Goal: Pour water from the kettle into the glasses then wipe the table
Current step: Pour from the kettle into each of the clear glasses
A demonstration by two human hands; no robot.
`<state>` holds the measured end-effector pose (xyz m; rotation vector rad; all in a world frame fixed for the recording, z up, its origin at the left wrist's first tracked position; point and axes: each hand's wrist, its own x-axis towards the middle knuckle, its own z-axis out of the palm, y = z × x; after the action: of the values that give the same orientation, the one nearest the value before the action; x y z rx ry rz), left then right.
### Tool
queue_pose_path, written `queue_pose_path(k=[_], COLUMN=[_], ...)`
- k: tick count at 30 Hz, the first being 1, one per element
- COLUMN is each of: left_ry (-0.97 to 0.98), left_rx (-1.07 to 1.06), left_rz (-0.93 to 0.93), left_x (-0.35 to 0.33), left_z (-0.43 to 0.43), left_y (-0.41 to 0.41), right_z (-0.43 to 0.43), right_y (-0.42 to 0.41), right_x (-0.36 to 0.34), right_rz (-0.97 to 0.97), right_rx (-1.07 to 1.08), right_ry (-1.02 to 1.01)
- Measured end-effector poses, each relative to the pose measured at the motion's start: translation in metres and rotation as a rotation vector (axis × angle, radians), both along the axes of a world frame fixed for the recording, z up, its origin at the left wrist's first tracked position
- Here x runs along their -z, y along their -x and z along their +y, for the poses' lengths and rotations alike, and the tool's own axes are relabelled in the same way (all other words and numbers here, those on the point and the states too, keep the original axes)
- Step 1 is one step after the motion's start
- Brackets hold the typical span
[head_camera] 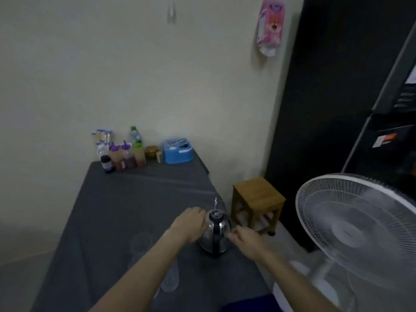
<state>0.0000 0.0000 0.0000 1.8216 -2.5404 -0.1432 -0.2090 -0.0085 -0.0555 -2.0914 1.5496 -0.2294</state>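
A shiny steel kettle with a black handle stands near the right edge of the table, which is covered in dark grey cloth. My left hand is cupped against the kettle's left side. My right hand is at its right side, fingers apart, with the fingertips at the body. A clear glass stands left of my left forearm. A second clear glass stands nearer me, partly hidden by that forearm.
Sauce bottles, a water bottle and a blue box line the table's far end by the wall. A wooden stool, a white fan and a black fridge stand to the right. Something blue lies at the near edge.
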Motion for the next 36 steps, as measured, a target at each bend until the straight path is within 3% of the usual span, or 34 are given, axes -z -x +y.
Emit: queue_pose_path(k=[2, 4, 7, 17, 24, 31, 36], left_ry=[0.031, -0.061, -0.103, -0.029, 0.131, 0.141, 0.08], left_rx=[0.004, -0.088, -0.14, -0.328, -0.396, -0.103, -0.025], left_rz=[0.069, 0.055, 0.109, 0.349, 0.505, 0.243, 0.097], left_x=[0.018, 0.035, 0.055, 0.079, 0.089, 0.106, 0.108], left_z=[-0.009, -0.01, -0.015, -0.029, -0.041, -0.034, -0.023], left_y=[0.007, 0.013, 0.02, 0.039, 0.059, 0.086, 0.092], right_z=[-0.008, -0.009, -0.014, -0.027, -0.024, -0.046, -0.036], right_y=[0.001, -0.002, -0.014, -0.045, -0.035, 0.008, 0.021], right_x=[0.022, 0.036, 0.053, 0.089, 0.085, 0.075, 0.082], right_rz=[-0.001, 0.053, -0.051, -0.852, -0.855, -1.065, -1.017], right_rx=[-0.063, -0.168, -0.181, 0.284, 0.358, 0.661, 0.706], right_ry=[-0.038, -0.074, -0.143, -0.453, -0.466, -0.423, -0.36])
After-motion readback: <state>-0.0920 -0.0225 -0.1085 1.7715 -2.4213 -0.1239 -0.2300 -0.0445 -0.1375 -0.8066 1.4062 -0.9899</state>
